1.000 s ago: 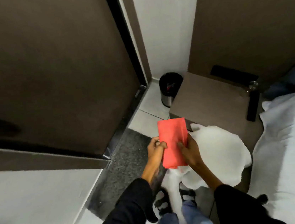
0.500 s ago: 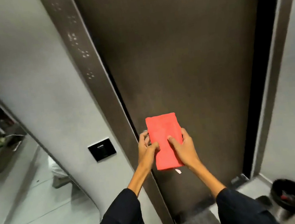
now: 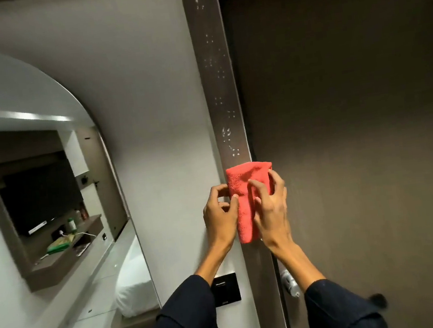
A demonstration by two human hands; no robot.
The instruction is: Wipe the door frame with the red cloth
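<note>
Both hands press the folded red cloth (image 3: 250, 200) against the door frame (image 3: 226, 108). The left hand (image 3: 220, 215) pinches its nine-o'clock edge; the right hand (image 3: 270, 211) lies across it with fingers spread. White specks (image 3: 215, 63) dot the frame toward twelve o'clock.

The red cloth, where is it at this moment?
In the head view, the red cloth lies against the dark door frame just below the white specks, held between the left hand and the right hand, left of the brown door.

The red cloth (image 3: 245, 204) looks soft and fuzzy. The door frame (image 3: 221, 87) is smooth dark wood with white spots. The door (image 3: 354, 119) looks dull brown.
</note>
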